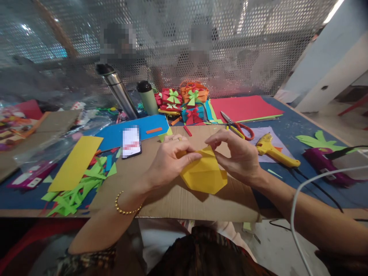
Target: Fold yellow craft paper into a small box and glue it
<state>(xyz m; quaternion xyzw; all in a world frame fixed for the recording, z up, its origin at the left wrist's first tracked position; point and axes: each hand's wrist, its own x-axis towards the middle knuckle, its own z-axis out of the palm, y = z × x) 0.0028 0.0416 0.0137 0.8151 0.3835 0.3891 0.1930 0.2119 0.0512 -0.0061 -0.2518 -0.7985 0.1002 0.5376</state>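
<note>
1. Some fingertips of your left hand [169, 157] are hidden behind the yellow paper [202, 176].
2. You cannot read the phone screen [130, 141], it is blurred.
3. The white cable [293, 207] is cut by right and bottom edges.

Folded sheet [202, 172]: yellow paper, matt, smooth between creases. Board [178, 197] beneath: brown cardboard, matt, faintly ridged. Tall flask [120, 92]: bare metal, glossy, with bright streaks; its cap dark. Short bottle [148, 99]: pale green, soft sheen, dark cap. Scissors [237, 124]: metal blades, smooth red plastic-looking handles. Glue gun [274, 151]: yellow plastic, smooth, low shine. Red sheets [244, 108]: paper, flat matt. Scraps [83, 188]: green paper, matt, cut edges. Clear bag [66, 136]: thin plastic, glossy, wrinkled. Bracelet [123, 211]: gold-coloured beads, shiny. Screen [172, 50] behind: perforated, metallic sheen.
</note>
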